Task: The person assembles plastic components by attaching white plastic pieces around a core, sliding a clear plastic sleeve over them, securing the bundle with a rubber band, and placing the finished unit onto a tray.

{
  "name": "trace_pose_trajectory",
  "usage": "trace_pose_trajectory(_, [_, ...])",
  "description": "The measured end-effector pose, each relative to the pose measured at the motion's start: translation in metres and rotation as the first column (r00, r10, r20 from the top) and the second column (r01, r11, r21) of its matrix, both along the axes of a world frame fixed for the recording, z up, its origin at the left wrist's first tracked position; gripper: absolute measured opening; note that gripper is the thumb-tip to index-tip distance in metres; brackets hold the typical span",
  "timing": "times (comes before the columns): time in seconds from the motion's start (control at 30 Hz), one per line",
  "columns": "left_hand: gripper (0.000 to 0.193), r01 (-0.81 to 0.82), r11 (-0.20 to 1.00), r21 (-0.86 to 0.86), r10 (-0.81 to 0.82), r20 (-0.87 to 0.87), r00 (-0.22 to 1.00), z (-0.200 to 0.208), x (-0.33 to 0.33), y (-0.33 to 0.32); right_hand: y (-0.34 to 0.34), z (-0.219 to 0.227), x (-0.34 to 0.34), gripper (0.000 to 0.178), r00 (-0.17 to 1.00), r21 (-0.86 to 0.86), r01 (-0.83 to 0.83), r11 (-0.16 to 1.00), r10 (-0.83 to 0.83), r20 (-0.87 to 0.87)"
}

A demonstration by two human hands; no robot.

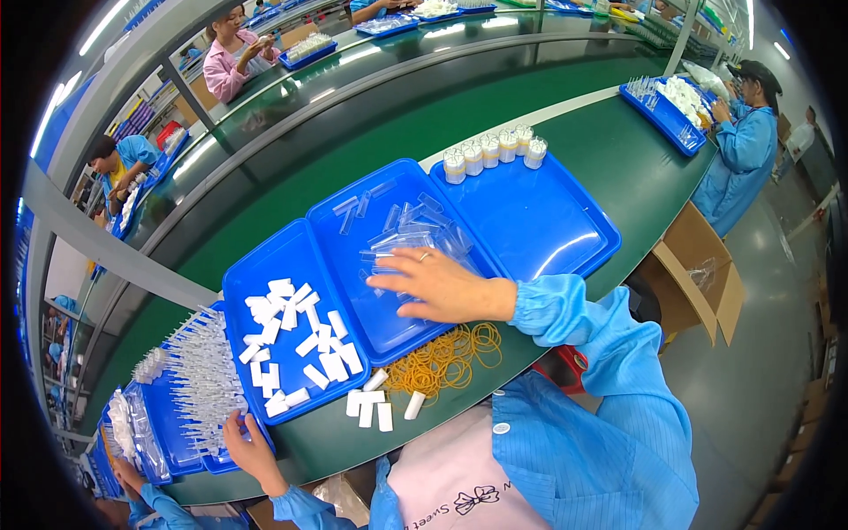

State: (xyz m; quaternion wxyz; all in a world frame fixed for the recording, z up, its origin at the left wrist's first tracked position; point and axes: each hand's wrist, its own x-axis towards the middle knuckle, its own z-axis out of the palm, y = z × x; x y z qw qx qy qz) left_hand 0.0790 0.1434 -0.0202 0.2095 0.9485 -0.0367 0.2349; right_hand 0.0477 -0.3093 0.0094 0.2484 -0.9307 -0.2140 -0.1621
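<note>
Light-blue cloth of a loose jacket (583, 450) is closest, open over a pale pink shirt (450, 464) with a black bow on it. The right hand (437, 284) reaches over a messy pile of thin, clear plastic tubes (415, 235) in the middle blue plastic tray (380, 340); its fingers are spread, but I cannot tell if they touch or hold any. The left hand (252, 449) has its fingers a bit bent and apart, right by lots of thin, clear, spiky sticks (208, 380); I cannot tell if it holds one. Between them, short white tubes (287, 309) lie in another blue tray (300, 252). Just beside the middle tray, yellow-brown rubber bands (442, 364) sit on the smooth green table (618, 190).
</note>
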Motion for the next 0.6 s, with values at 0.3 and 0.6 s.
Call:
trace_pose_trajectory(0.3, [0.036,-0.062,0.993,0.096,0.065,-0.028,0.997,0.002,0.025,0.009,0.014,-0.03,0.016,0.054,0.994,-0.292,-0.03,0.956,-0.001,-0.105])
trace_pose_trajectory(0.6, [0.019,-0.013,0.996,-0.088,0.03,0.188,0.982,0.015,0.009,-0.003,0.045,0.001,-0.014,0.045,0.987,-0.113,-0.163,0.98,0.162,-0.021])
